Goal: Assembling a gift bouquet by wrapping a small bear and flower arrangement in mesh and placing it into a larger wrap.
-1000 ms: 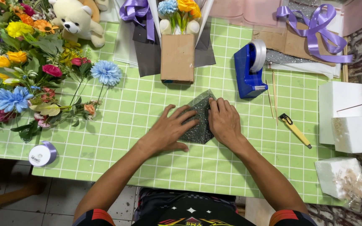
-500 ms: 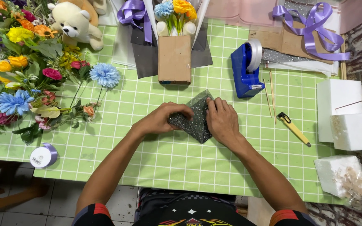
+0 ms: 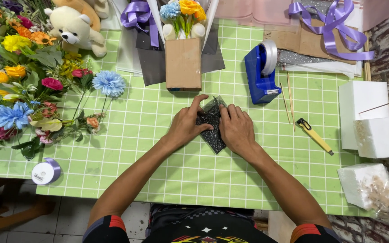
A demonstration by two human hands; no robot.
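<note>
**Both Hands on a Folded Glitter Sheet, Centre of Counter**

The dark glitter sheet (image 3: 211,128) lies at the centre of the counter (image 3: 158,180), which is covered in a light-green cloth with a white grid. The sheet is grainy and sparkling, folded to a pointed, diamond-like outline with its near tip exposed.

The left hand (image 3: 186,126) presses on the sheet's left edge; its fingers are curled, thumb and forefinger pinching the far fold. The right hand (image 3: 236,128) lies on the right edge, fingers bent and gripping the same fold from the other side.

Just beyond the sheet stands a brown paper-wrapped block (image 3: 183,64) holding artificial flowers. Far right of it sits a blue tape dispenser (image 3: 261,74). A yellow utility knife (image 3: 314,136) lies to the right, near white foam blocks (image 3: 374,121). Artificial flowers (image 3: 28,90) of mixed colours and a cream teddy bear (image 3: 75,29) occupy the far left. A lilac ribbon spool (image 3: 45,172) rests at the near left edge.
</note>
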